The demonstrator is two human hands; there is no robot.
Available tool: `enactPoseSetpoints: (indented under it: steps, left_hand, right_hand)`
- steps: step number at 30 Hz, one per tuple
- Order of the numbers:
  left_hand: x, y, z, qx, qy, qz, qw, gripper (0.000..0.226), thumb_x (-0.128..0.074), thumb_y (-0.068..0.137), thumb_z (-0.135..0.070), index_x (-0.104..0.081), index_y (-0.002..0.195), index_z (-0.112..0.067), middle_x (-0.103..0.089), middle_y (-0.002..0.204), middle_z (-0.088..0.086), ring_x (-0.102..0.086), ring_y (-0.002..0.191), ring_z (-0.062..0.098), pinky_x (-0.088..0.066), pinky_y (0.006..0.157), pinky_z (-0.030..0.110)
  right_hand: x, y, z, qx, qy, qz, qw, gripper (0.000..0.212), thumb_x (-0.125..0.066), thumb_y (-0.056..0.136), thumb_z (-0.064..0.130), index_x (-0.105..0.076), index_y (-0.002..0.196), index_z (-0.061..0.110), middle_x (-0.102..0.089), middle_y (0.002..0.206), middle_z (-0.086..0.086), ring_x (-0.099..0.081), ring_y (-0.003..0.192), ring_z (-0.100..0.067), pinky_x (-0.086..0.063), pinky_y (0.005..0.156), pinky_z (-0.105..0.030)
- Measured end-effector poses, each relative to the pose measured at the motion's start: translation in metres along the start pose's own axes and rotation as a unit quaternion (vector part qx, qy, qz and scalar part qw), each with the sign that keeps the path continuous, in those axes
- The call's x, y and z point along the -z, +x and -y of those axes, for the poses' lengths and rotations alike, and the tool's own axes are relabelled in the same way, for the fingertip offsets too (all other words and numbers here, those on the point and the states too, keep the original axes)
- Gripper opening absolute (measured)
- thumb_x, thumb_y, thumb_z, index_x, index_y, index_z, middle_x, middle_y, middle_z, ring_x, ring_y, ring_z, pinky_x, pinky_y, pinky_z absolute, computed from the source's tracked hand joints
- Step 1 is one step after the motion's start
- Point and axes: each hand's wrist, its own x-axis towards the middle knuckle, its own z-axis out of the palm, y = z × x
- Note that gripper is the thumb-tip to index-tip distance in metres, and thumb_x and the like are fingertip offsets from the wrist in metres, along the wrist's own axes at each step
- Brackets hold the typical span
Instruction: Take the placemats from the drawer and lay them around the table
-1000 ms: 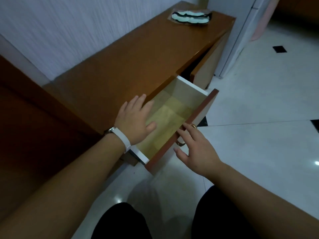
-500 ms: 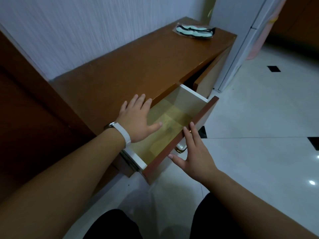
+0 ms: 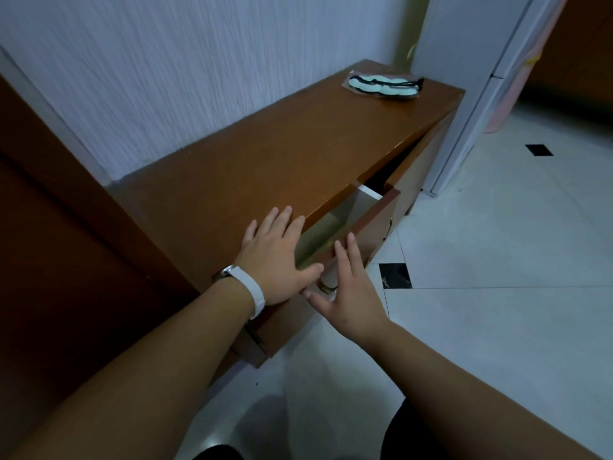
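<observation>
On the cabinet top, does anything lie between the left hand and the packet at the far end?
No. In the head view the brown cabinet top is bare from the left hand to the clear packet.
</observation>
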Motion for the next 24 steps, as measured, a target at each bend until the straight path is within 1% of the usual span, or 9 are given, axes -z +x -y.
enactPoseSetpoints:
  steps: [4,6,9,11,13,15,18,21,24]
  left_hand:
    - [0.001,0.0,-0.001,-0.004,0.0,0.003,1.0,0.085,-0.041,0.086,-0.066,-0.008,0.154,-0.027,-0.001,0.163,-0.003,0.006,0.148,0.017,-0.001,0.117,0.048]
    - [0.001,-0.001,-0.002,-0.002,0.011,0.003,1.0,0.086,-0.042,0.085,-0.065,-0.007,0.154,-0.027,0.0,0.163,-0.003,0.006,0.148,0.018,-0.002,0.118,0.049]
    - [0.0,-0.002,-0.004,-0.001,0.025,0.006,1.0,0.087,-0.042,0.084,-0.065,-0.006,0.154,-0.026,0.001,0.163,-0.002,0.006,0.148,0.019,-0.004,0.119,0.05]
    - [-0.001,-0.001,-0.005,0.003,0.036,0.005,0.999,0.088,-0.042,0.084,-0.065,-0.006,0.154,-0.026,0.0,0.163,-0.002,0.005,0.149,0.019,-0.005,0.119,0.051]
    - [-0.002,-0.001,-0.006,0.011,0.04,0.003,0.999,0.088,-0.043,0.084,-0.065,-0.006,0.154,-0.026,0.0,0.163,-0.003,0.005,0.149,0.018,-0.005,0.119,0.051]
    - [-0.003,-0.001,-0.007,0.017,0.038,-0.002,0.999,0.088,-0.043,0.082,-0.064,-0.007,0.154,-0.027,-0.001,0.163,-0.003,0.005,0.148,0.017,-0.006,0.119,0.051]
    - [-0.006,-0.001,-0.007,0.017,0.042,-0.016,0.999,0.089,-0.043,0.079,-0.064,-0.009,0.153,-0.027,-0.003,0.163,-0.002,0.004,0.148,0.017,-0.007,0.119,0.051]
    - [-0.008,-0.002,-0.007,0.017,0.045,-0.02,0.999,0.089,-0.043,0.08,-0.063,-0.009,0.153,-0.027,-0.003,0.163,-0.002,0.005,0.148,0.016,-0.006,0.119,0.05]
    - [-0.008,-0.002,-0.008,0.015,0.05,-0.025,0.998,0.088,-0.044,0.08,-0.061,-0.009,0.153,-0.026,-0.004,0.163,-0.001,0.003,0.148,0.017,-0.008,0.119,0.05]
  right_hand:
    - [-0.009,0.009,0.005,-0.058,0.057,0.005,0.997,0.118,-0.061,0.073,0.073,0.007,0.154,0.021,0.015,0.163,0.001,-0.011,0.149,-0.021,-0.029,0.115,-0.036]
    - [-0.011,0.012,0.004,-0.056,0.06,0.011,0.997,0.119,-0.062,0.073,0.071,0.009,0.154,0.021,0.013,0.163,0.001,-0.01,0.15,-0.021,-0.028,0.115,-0.036]
    - [-0.013,0.017,0.002,-0.048,0.06,0.013,0.997,0.118,-0.064,0.075,0.068,0.01,0.154,0.02,0.012,0.163,-0.001,-0.014,0.149,-0.023,-0.033,0.114,-0.039]
    - [-0.017,0.022,0.003,-0.046,0.069,0.022,0.996,0.117,-0.065,0.075,0.063,0.014,0.153,0.023,0.015,0.162,0.001,-0.023,0.146,-0.026,-0.039,0.111,-0.043]
    - [-0.02,0.027,0.004,-0.039,0.076,0.023,0.996,0.114,-0.066,0.078,0.052,0.018,0.151,0.027,0.018,0.161,0.003,-0.03,0.143,-0.028,-0.043,0.106,-0.045]
    - [-0.023,0.035,0.008,-0.026,0.079,0.028,0.996,0.111,-0.064,0.081,0.046,0.017,0.152,0.021,0.019,0.162,-0.002,-0.024,0.146,-0.03,-0.043,0.105,-0.043]
    - [-0.024,0.045,0.014,-0.012,0.097,0.036,0.995,0.11,-0.055,0.076,0.057,0.013,0.153,0.018,0.02,0.162,-0.004,-0.015,0.148,-0.03,-0.042,0.106,-0.042]
    - [-0.03,0.051,0.016,-0.005,0.121,0.031,0.992,0.109,-0.057,0.082,0.06,0.015,0.153,0.022,0.023,0.161,0.0,-0.011,0.149,-0.025,-0.037,0.108,-0.036]
    - [-0.036,0.052,0.016,-0.011,0.137,0.031,0.99,0.11,-0.057,0.083,0.064,0.02,0.151,0.025,0.028,0.159,0.005,-0.014,0.148,-0.023,-0.04,0.105,-0.034]
